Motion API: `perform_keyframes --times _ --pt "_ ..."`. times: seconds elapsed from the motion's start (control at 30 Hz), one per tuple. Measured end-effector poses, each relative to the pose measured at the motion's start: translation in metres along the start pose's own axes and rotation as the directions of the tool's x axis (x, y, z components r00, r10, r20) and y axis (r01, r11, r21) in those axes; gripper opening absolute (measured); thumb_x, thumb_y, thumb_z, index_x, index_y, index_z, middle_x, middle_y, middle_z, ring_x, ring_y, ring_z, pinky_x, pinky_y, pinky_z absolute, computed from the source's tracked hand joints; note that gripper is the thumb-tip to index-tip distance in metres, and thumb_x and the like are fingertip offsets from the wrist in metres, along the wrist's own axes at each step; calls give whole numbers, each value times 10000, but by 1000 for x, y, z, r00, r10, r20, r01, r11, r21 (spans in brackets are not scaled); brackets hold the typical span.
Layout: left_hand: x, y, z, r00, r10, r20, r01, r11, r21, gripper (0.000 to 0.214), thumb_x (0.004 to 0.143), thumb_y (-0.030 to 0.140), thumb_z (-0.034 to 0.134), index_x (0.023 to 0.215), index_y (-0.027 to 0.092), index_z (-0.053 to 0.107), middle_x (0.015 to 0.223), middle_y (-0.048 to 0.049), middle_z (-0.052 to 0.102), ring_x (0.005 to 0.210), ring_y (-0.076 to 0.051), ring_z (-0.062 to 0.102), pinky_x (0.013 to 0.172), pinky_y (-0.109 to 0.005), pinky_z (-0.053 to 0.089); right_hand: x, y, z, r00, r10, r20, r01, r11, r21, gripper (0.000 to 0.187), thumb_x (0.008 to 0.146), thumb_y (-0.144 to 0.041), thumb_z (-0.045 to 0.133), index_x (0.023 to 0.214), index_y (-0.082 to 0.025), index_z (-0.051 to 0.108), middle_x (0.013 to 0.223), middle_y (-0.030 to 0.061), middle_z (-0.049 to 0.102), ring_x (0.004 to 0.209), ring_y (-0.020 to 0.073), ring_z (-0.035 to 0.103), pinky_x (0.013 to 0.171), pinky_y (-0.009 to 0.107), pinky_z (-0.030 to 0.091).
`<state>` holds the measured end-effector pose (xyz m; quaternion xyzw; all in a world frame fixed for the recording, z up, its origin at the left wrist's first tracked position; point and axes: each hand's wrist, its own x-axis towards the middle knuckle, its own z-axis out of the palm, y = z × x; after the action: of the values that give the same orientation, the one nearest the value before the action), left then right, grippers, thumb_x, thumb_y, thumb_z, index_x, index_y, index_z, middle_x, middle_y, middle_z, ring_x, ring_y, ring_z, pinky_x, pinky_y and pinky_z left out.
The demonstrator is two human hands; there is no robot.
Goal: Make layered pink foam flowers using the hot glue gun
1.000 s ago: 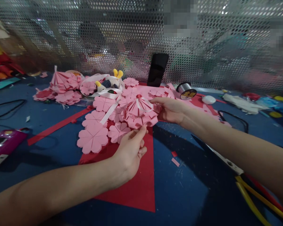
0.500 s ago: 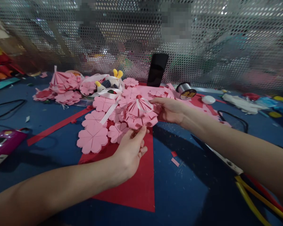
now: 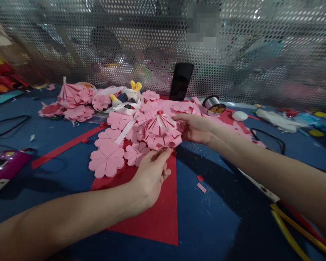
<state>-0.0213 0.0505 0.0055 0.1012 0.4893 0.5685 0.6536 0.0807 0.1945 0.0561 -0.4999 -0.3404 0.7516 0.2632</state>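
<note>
A pink folded-paper ornament (image 3: 163, 132) with a pleated cone top, a red tip and a white ribbon loop is in the middle of the view. My right hand (image 3: 195, 127) grips its right side, thumb along the edge and the other fingers partly behind it. Just below its front edge is my left hand (image 3: 153, 172), thumb and forefinger pinched together; whatever they hold is too small to make out. Pink paper flowers (image 3: 107, 159) lie to the left, partly on a red paper sheet (image 3: 152, 221).
A black phone (image 3: 181, 81) leans against the perforated metal screen. A wire spool (image 3: 214, 106) and a white oval object (image 3: 239, 116) stand right of it. Yellow-and-red-handled scissors (image 3: 290, 228) lie at lower right, a purple device (image 3: 9, 166) at left. Finished pink ornaments (image 3: 77, 99) sit behind.
My left thumb and forefinger have shifted slightly down and right from the ornament's front edge. My right hand and the ornament stay nearly in place.
</note>
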Motion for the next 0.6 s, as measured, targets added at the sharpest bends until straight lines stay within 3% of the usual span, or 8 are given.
perform_keyframes --times 0.4,0.6 --pt "-3 1 1 999 30 -12 -30 999 -21 333 700 253 847 807 175 542 690 77 413 542 -37 347 502 -194 320 -2 1 1 999 2 36 -2 1000 -5 170 915 -49 489 800 -149 566 530 -32 606 400 59 529 441 167 491" --pt "-4 3 -1 999 18 28 -12 977 -211 181 780 278 688 873 181 567 966 -10 613 503 -30 311 480 -210 333 1 0 -7 997 -22 71 24 999 -36 139 887 -67 556 797 -171 538 538 -46 577 433 59 523 484 170 510"
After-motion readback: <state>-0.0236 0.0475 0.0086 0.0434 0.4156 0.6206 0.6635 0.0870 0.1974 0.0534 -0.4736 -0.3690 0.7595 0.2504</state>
